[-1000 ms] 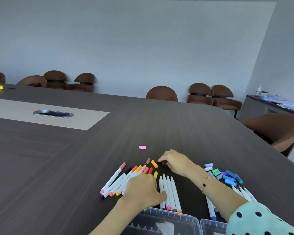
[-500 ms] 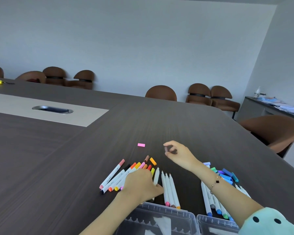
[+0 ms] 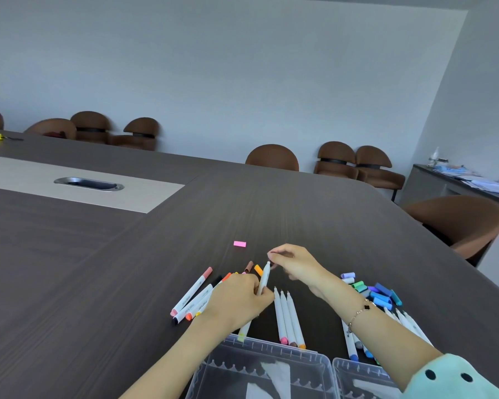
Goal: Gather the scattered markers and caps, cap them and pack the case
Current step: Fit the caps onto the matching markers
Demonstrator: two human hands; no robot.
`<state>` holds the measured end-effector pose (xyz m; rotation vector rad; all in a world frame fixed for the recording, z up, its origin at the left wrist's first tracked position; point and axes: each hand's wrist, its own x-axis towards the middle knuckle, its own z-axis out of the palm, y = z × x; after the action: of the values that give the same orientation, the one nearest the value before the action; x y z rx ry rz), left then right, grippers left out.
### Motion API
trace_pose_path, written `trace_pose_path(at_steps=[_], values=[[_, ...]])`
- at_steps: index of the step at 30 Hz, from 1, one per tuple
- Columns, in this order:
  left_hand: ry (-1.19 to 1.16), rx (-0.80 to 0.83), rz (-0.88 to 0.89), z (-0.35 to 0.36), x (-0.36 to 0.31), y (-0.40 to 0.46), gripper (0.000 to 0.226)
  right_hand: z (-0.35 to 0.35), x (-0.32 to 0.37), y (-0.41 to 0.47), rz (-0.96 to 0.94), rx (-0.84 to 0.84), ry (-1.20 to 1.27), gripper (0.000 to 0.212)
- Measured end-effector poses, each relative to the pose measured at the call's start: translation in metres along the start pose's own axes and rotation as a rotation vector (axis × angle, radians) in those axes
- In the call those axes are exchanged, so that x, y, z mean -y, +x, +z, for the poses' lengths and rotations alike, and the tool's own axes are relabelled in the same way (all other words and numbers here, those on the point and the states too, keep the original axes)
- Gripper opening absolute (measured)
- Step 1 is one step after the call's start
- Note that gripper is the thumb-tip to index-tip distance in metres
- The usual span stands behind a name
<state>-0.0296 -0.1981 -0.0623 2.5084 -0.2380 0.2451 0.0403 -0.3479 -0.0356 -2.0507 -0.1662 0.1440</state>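
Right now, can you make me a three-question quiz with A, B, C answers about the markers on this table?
1. Where is the small pink cap?
A. alone on the dark wooden table, beyond the hands
B. inside the clear plastic case
C. on a chair

2. How many white uncapped markers lie side by side between the arms?
A. one
B. three
C. six

3. What is the left hand doing?
A. lying flat
B. pointing at the wall
C. holding a white marker tip up

Answers: 1 A, it sits alone on bare wood. 2 B, three barrels lie parallel. 3 C, its fingers wrap the barrel while the right hand hovers near the tip.
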Motion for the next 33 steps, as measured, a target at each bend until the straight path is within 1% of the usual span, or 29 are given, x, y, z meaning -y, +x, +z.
trace_pose_path(at_steps=[3,8,12,14,21,25,27,30,33], values=[[-0.020,0.012,0.002,0.000,0.000,-0.001,0.034,0.000,-0.001,0.001,0.012,0.014,0.047,0.011],[-0.037,0.018,0.015,0.001,0.000,-0.003,0.033,-0.003,0.003,0.003,0.014,0.000,0.034,0.013],[-0.030,0.017,0.022,0.000,0.000,-0.003,0.036,-0.001,0.002,0.006,0.066,-0.070,0.149,0.013],[-0.019,0.026,0.025,0.000,0.000,-0.004,0.037,-0.002,0.001,0.006,0.076,-0.054,0.173,0.013],[0.019,0.027,0.048,0.002,0.005,-0.001,0.037,0.001,-0.001,0.001,0.031,0.061,0.095,0.015],[-0.036,0.028,0.019,0.004,0.006,0.001,0.036,0.004,0.002,0.002,0.021,0.053,0.074,0.019],[-0.076,0.029,0.003,0.002,0.005,0.001,0.038,0.006,0.005,0.002,0.005,0.018,0.015,0.019],[-0.087,0.079,0.003,0.002,0.003,0.000,0.041,0.013,0.007,0.002,-0.041,-0.036,-0.162,0.017],[-0.046,0.086,-0.007,0.002,0.002,-0.002,0.040,0.019,0.006,0.002,-0.075,-0.026,-0.310,0.018]])
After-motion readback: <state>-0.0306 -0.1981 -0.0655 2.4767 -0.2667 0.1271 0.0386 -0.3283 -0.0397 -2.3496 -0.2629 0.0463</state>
